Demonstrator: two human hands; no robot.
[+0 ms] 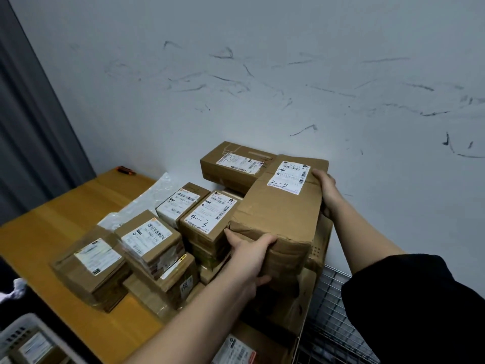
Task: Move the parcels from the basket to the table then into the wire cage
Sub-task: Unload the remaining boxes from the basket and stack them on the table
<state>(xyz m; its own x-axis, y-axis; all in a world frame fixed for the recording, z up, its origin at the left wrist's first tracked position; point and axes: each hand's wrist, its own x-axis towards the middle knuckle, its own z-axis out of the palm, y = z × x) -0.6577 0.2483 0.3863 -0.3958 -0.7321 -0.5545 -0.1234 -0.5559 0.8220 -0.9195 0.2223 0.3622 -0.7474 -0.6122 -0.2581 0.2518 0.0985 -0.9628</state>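
- Right now I see the wooden table filling the left half of my view, with many parcels standing on it against the scuffed white wall.
- Beside it, at the lower right, is the wire cage; cardboard boxes are already stacked at its left side.
- Between both hands I hold a big crumpled brown parcel, tilted, above the stack at the right edge of the table; its white label reads "2-5".
- My left hand grips the near end of this parcel, thumb on top and fingers under it.
- My right hand presses the far right side, fingers closed around the edge near the label.
- Just left of the held parcel stands a box marked "4-3", touching it or nearly so; I cannot tell which.
- Behind lies a long flat box on top of the others.
- At the bottom left corner I see the white basket, with one labelled parcel inside.
- Far on the table lies a small orange tool, near the wall.
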